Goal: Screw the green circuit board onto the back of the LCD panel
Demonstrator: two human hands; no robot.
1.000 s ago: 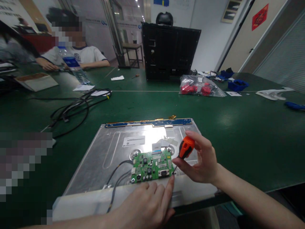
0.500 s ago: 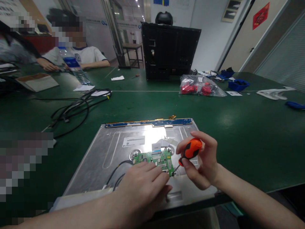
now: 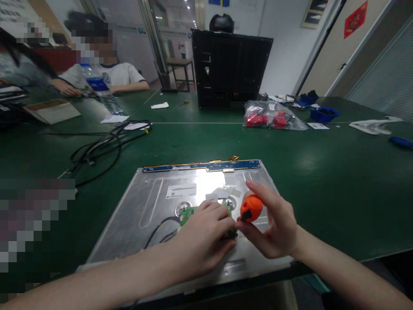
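Note:
A silver display panel (image 3: 129, 232) lies flat on the green table, bearing a green circuit board (image 3: 186, 214) near its middle. Over most of that board sits my left hand (image 3: 209, 232), its fingers curled together near the right edge; what they pinch, if anything, is hidden. My right hand (image 3: 277, 219) grips an orange and black screwdriver (image 3: 252, 208) between thumb and fingers, just right of the board. The screwdriver's handle points up towards me; its shaft and tip are mostly hidden behind the fingers. Black cables (image 3: 155, 227) run from the board's left side.
A blue circuit strip (image 3: 200, 166) lines the panel's far edge. Black cables (image 3: 97, 148) lie coiled at left, near a water bottle (image 3: 101, 90). Behind stand a black monitor housing (image 3: 232, 69) and a plastic bag (image 3: 274, 116) with red parts. Another person (image 3: 125, 77) sits far left.
My left hand has moved up and right, covering more of the circuit board. In my right hand the screwdriver has shifted left and down and is tilted more towards me.

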